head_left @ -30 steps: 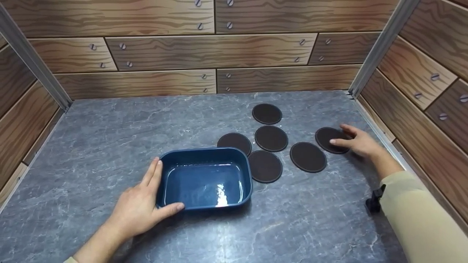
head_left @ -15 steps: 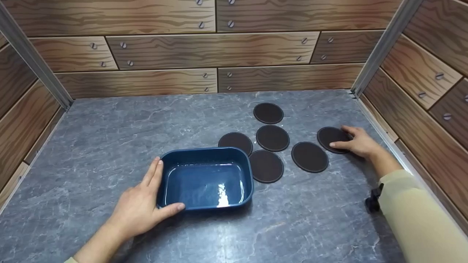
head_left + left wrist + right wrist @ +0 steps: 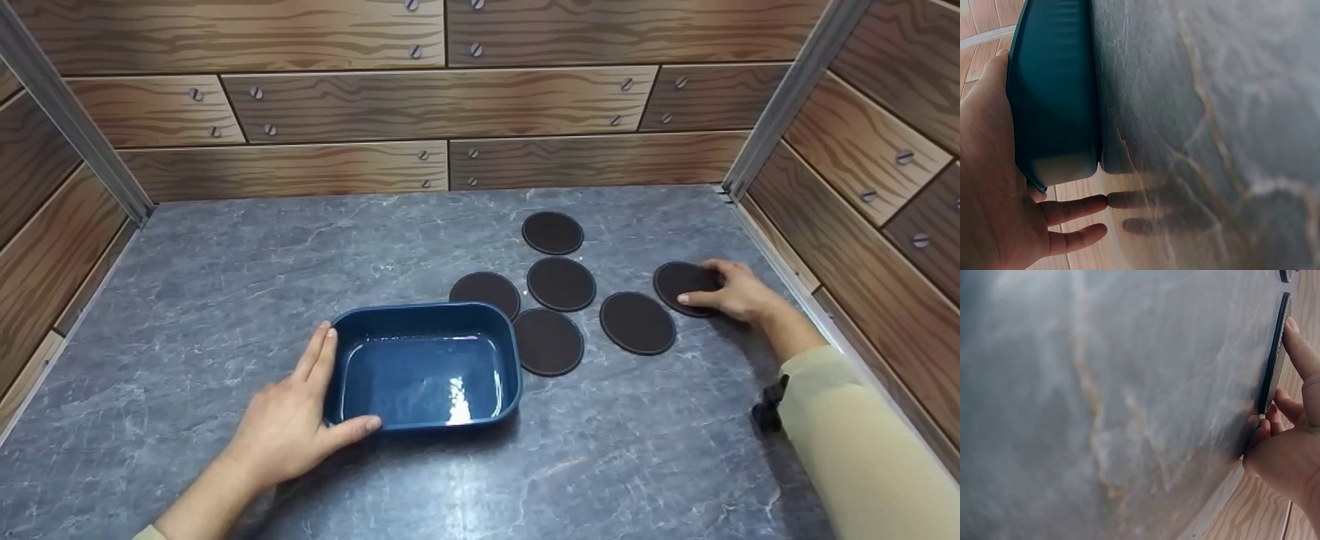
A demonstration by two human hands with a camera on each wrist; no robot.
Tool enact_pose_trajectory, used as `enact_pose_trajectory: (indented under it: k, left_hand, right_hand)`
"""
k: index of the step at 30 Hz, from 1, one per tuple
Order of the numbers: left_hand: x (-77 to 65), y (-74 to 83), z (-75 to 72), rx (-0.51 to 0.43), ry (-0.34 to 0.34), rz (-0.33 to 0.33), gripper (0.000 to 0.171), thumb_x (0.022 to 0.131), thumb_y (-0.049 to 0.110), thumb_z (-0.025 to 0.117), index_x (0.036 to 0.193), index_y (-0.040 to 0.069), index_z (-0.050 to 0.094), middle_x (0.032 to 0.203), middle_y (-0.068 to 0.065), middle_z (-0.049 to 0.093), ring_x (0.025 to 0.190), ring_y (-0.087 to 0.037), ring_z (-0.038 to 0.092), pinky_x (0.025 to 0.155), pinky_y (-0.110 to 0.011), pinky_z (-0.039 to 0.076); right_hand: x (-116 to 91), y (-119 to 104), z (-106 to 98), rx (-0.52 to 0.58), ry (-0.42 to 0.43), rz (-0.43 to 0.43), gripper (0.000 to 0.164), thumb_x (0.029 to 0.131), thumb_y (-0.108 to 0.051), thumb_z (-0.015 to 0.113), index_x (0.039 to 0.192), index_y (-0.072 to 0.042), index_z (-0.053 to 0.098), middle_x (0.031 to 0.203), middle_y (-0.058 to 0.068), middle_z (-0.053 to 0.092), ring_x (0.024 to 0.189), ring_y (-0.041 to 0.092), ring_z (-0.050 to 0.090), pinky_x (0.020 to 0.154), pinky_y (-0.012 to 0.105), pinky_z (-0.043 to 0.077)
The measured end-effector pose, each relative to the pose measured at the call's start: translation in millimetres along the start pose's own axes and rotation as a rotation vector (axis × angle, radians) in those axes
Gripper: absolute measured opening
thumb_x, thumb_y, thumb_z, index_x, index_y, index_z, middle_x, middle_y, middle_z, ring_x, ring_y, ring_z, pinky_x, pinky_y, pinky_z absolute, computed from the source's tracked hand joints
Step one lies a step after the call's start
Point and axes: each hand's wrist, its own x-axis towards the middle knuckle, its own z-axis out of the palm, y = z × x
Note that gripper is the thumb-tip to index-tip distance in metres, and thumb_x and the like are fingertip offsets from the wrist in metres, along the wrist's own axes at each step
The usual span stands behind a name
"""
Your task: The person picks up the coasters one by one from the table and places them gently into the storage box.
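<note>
A deep blue rectangular baking dish (image 3: 420,379) stands on the grey marbled table. My left hand (image 3: 292,420) rests against its left end, fingers straight along the side and thumb over the front rim; two extended fingertips point down beside the wall in the left wrist view. Far right, my right hand (image 3: 739,294) pinches the right edge of a round black coaster (image 3: 681,287), thumb across its top. The right wrist view shows that coaster (image 3: 1275,354) edge-on, with curled fingers at its near end. A second coaster (image 3: 637,322) lies just left of it.
Several more black coasters lie flat: one at the back (image 3: 553,232), others nearer the dish, such as a coaster (image 3: 551,341) by its right wall. Wood-patterned panels (image 3: 442,105) close off the back and sides. A dark strap device sits on the right sleeve (image 3: 855,420).
The right fingers have drawn in closer on the rightmost coaster's edge. The view shifts very slightly; the dish, the left hand and the other coasters stay put.
</note>
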Motion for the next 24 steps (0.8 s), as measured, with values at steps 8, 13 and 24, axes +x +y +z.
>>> enact_pose_trajectory:
  k: [8,13,24]
  left_hand:
    - [-0.1,-0.7,0.6,-0.009,0.015,0.008,0.125,0.086,0.084,0.063,0.169,0.002,0.017,0.177,-0.015,0.015,0.094,-0.045,0.071,0.08,-0.064,0.054]
    - [0.3,-0.9,-0.2,0.001,0.016,0.012,0.126,0.087,0.084,0.063,0.169,0.001,0.017,0.177,-0.015,0.015,0.087,-0.043,0.071,0.077,-0.062,0.055]
    - [-0.4,-0.4,-0.1,-0.01,-0.002,0.001,0.126,0.087,0.085,0.061,0.169,0.001,0.016,0.176,-0.016,0.014,0.092,-0.045,0.071,0.08,-0.063,0.055]
  right_hand:
    - [-3,-1,2,0.097,0.041,0.028,0.099,0.094,-0.035,0.083,0.154,0.013,0.021,0.15,0.045,0.031,0.136,0.056,0.037,0.115,0.062,0.027]
    - [-6,-2,3,0.125,0.111,0.012,0.1,0.095,-0.035,0.083,0.158,0.008,0.02,0.139,0.041,0.045,0.12,0.044,0.054,0.101,0.043,0.042]
    - [-16,-29,-8,0.234,0.315,-0.081,0.051,0.1,-0.024,0.078,0.139,0.004,0.058,0.11,0.008,0.07,0.077,-0.006,0.059,0.068,0.014,0.049]
